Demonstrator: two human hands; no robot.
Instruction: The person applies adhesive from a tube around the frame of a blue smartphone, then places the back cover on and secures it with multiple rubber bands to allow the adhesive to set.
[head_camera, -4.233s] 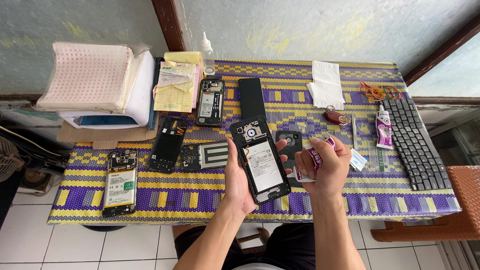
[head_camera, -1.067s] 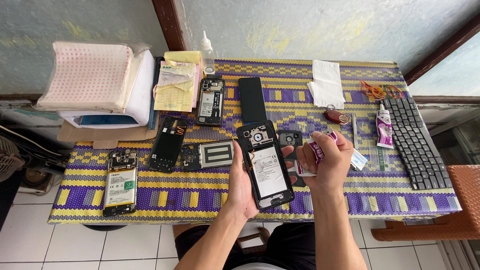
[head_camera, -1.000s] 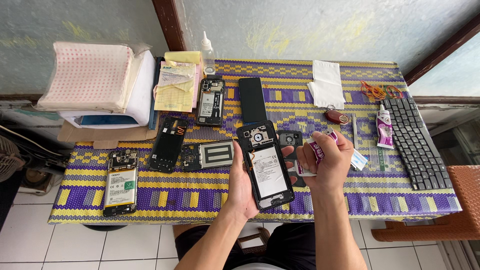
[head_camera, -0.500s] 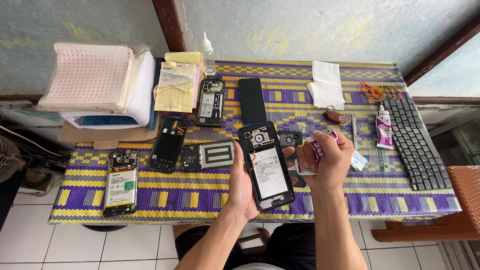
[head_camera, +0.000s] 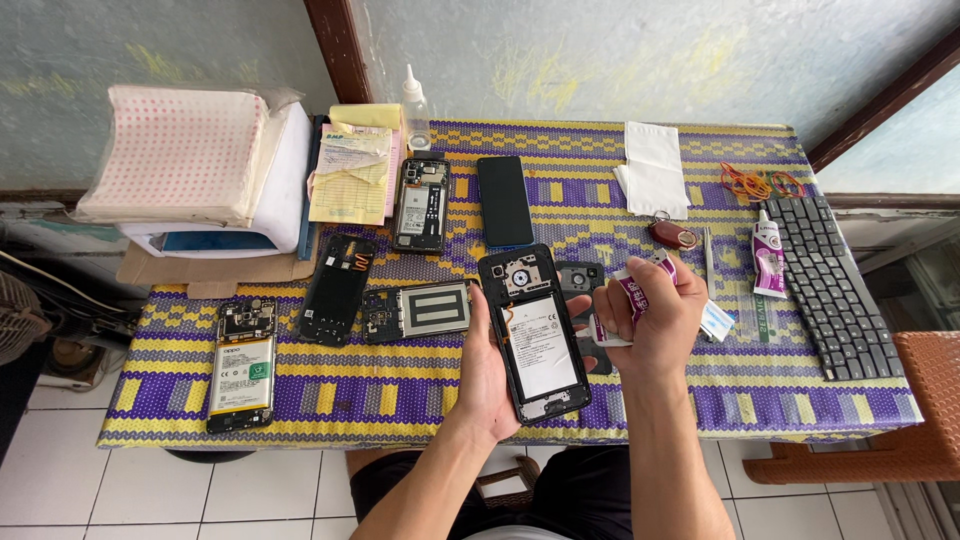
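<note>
Opened black phone and glue tube above the table's front edge

Left hand (head_camera: 487, 365) fingers clamp the backless black phone (head_camera: 534, 333); right hand (head_camera: 648, 318) fingers close around a white-and-purple tube (head_camera: 630, 296).

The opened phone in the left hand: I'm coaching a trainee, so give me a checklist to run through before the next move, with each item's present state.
1. Left hand holds the opened phone firmly: ok.
2. Phone's inside faces up, battery visible: ok.
3. Right hand has a grip on the small tube: ok.
4. Tube's cap off: cannot tell.
5. Tube's tip touching the phone: cannot tell.
6. White cloth lies on the patterned table cover: ok.
</note>
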